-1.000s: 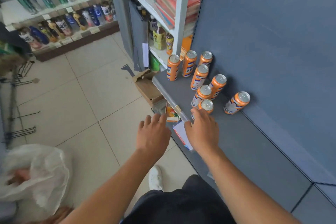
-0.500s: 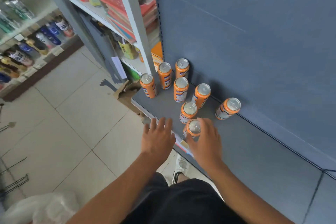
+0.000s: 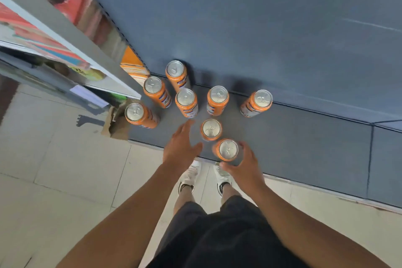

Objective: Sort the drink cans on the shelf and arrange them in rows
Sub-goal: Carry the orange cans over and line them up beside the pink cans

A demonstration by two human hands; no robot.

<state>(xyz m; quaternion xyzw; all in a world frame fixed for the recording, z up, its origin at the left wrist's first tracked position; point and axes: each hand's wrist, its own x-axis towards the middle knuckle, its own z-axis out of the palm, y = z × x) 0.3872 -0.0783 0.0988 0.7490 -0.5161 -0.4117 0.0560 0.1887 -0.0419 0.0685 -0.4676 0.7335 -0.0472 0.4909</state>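
Observation:
Several orange drink cans with silver tops stand scattered on a low grey shelf [image 3: 304, 148]. My right hand [image 3: 244, 164] grips the nearest can [image 3: 227, 149] at the shelf's front edge, fingers and thumb curled round its side. Just behind it stands another can [image 3: 211, 129]. My left hand [image 3: 181, 147] hovers with straight fingers over the shelf, left of that can, touching nothing. Further back stand cans at the left edge [image 3: 136, 113], in the middle [image 3: 186, 100] and at the right [image 3: 260, 101].
A blue-grey back panel [image 3: 261, 28] rises behind the cans. A neighbouring shelf unit [image 3: 71, 37] with red and yellow goods stands at the left. A torn cardboard box [image 3: 115, 122] lies on the tiled floor. My feet [image 3: 204, 176] are below the shelf edge.
The view has tilted down and closer over the cans. My right hand now wraps the nearest can from the right side. My left hand has reached forward over the shelf.

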